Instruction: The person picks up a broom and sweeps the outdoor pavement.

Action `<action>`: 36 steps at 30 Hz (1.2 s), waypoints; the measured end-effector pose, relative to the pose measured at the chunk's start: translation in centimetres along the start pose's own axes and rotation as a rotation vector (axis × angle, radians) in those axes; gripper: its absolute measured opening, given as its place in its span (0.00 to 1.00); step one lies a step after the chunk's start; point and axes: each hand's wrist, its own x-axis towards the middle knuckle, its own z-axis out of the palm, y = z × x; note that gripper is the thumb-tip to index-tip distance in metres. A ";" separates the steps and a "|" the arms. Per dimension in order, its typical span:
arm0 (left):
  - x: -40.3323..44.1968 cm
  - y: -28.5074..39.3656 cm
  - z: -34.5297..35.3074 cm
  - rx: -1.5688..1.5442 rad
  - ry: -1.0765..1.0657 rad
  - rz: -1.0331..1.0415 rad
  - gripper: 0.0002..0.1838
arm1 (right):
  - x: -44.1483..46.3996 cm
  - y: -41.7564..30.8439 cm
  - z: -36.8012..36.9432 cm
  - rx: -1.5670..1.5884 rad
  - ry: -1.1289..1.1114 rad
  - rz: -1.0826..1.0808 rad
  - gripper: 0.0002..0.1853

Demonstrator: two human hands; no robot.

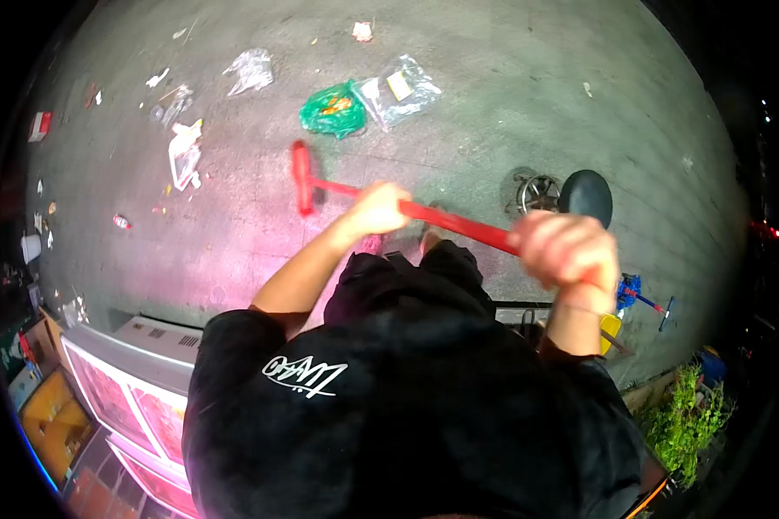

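A red long-handled tool [463,227] with a T-shaped head slants across in front of my body, its head at the left, above the pavement. Its exact kind I cannot make out. My left hand [379,208] is closed round the handle, not far from the head. Further along, towards the other end, my right hand [569,249] is wrapped round it, a little blurred. Beyond the tool's head lie a green plastic bag [333,110] with something orange in it and a clear plastic bag [402,93].
Litter is scattered over the pavement, including a crumpled clear bag [250,70] and white scraps [184,156]. A black round seat [586,198] stands right, by a metal wheel-like base [537,192]. A lit display cabinet [117,394] is at left; a leafy plant [685,424] at right.
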 end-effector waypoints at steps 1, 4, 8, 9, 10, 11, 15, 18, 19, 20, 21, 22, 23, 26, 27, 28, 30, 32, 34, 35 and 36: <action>2.7 4.8 -1.7 -0.065 -0.053 0.045 0.11 | -0.1 -1.7 -1.7 0.037 -0.006 -0.083 0.26; 13.2 8.7 1.1 -0.150 0.029 0.430 0.07 | 2.3 -6.3 -8.0 -0.049 -0.220 -0.174 0.25; 27.4 12.9 1.7 -0.189 -0.086 0.347 0.08 | 4.5 -6.1 -14.3 -0.203 -0.053 -0.164 0.23; 31.1 13.0 1.9 -0.197 -0.117 0.334 0.10 | 5.0 -5.5 -16.4 -0.238 0.013 -0.128 0.22; 35.2 12.5 2.7 -0.229 -0.082 0.393 0.11 | 5.8 -4.3 -19.3 -0.297 0.026 -0.110 0.19; 39.1 11.5 3.5 -0.258 -0.043 0.446 0.12 | 6.7 -3.0 -21.6 -0.364 0.076 -0.052 0.19; 50.6 4.3 4.6 -0.474 -0.134 0.366 0.13 | 10.0 5.2 -32.0 -0.385 0.149 0.203 0.17; 52.9 -2.9 3.7 -0.242 -0.169 0.253 0.14 | 11.3 11.1 -38.9 -0.164 0.066 0.131 0.15; 51.6 -2.7 2.3 -0.065 -0.119 0.000 0.14 | 11.8 12.5 -40.1 -0.083 0.032 0.120 0.14; 49.8 -3.7 0.6 -0.191 -0.011 -0.004 0.12 | 12.2 13.7 -40.4 -0.028 0.026 0.127 0.13; 49.4 -6.6 -0.7 -0.245 -0.168 -0.093 0.14 | 12.4 15.5 -40.8 0.048 0.051 0.132 0.12; 49.0 -7.7 -3.1 -0.053 -0.289 -0.215 0.16 | 12.4 17.5 -40.9 0.116 0.073 0.133 0.11; 48.2 -12.9 -2.8 0.046 -0.234 -0.090 0.18 | 12.1 20.0 -40.8 0.149 0.121 0.152 0.11; 43.8 -21.5 -7.0 0.182 -0.391 -0.283 0.20 | 10.9 28.4 -37.8 0.295 0.178 0.257 0.07; 42.9 -25.3 -7.3 0.222 -0.445 -0.368 0.21 | 11.1 29.6 -36.3 0.282 0.260 0.423 0.05; 41.7 -26.0 -8.8 0.268 -0.435 -0.513 0.22 | 11.5 31.9 -35.2 0.332 0.264 0.420 0.05; 40.6 -25.9 -11.9 0.375 -0.380 -0.656 0.23 | 12.8 34.2 -34.7 0.388 0.300 0.429 0.04; 40.9 -24.0 -14.6 0.445 -0.299 -0.619 0.24 | 14.5 33.6 -36.4 0.367 0.332 0.536 0.06; 43.4 -19.4 -17.1 0.376 -0.220 -0.569 0.24 | 17.2 30.2 -40.2 0.353 0.300 0.480 0.10; 45.3 -17.0 -18.5 0.317 -0.159 -0.517 0.24 | 18.9 28.7 -42.1 0.424 0.290 0.314 0.10; 47.2 -14.4 -19.6 0.251 -0.128 -0.443 0.25 | 21.1 25.7 -44.0 0.358 0.275 0.260 0.12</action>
